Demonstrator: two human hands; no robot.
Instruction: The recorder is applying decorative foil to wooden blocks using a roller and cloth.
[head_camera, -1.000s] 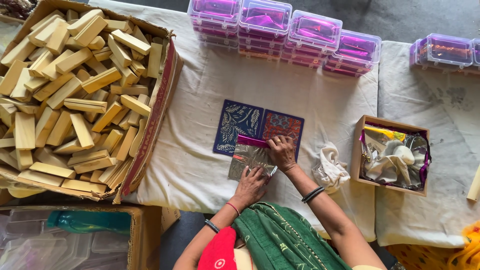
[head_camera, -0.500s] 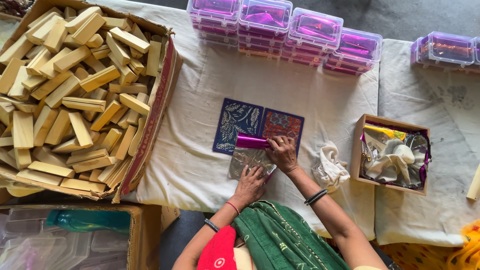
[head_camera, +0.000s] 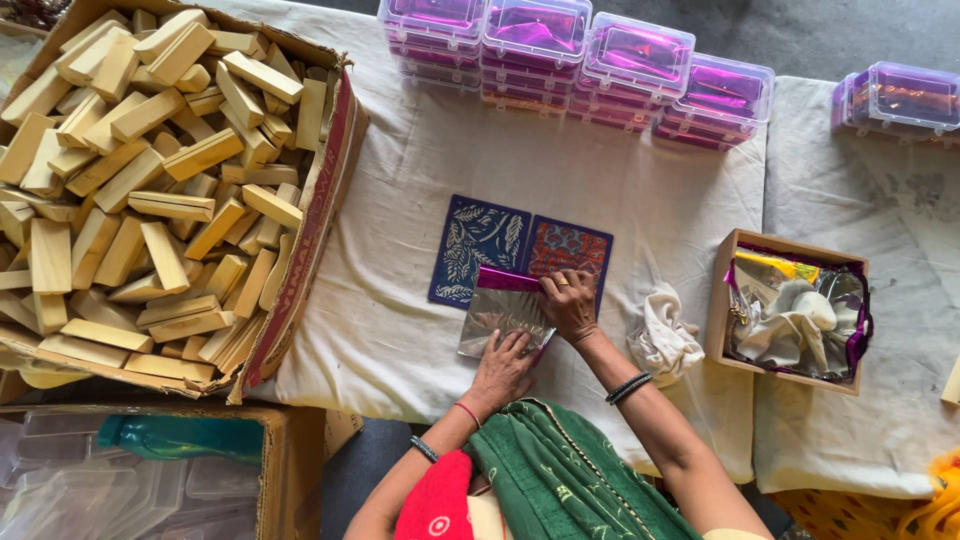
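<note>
A silver foil sheet (head_camera: 498, 316) with a magenta folded top edge lies on the white cloth, partly over two patterned cards, one dark blue (head_camera: 477, 244) and one blue with an orange centre (head_camera: 568, 247). My left hand (head_camera: 502, 366) presses flat on the near edge of the foil. My right hand (head_camera: 569, 303) holds down the foil's right side at the magenta fold, fingers curled over it.
A big cardboard box of wooden blocks (head_camera: 140, 180) fills the left. Stacked clear boxes with purple contents (head_camera: 580, 60) line the far edge. A small wooden box (head_camera: 722, 300) of foil and cloth sits right, beside a crumpled white cloth (head_camera: 662, 334). A carton of clear plastic lids (head_camera: 120, 480) stands near left.
The magenta top edge of the foil has been folded down slightly more under my right hand. Both hands stay on the sheet.
</note>
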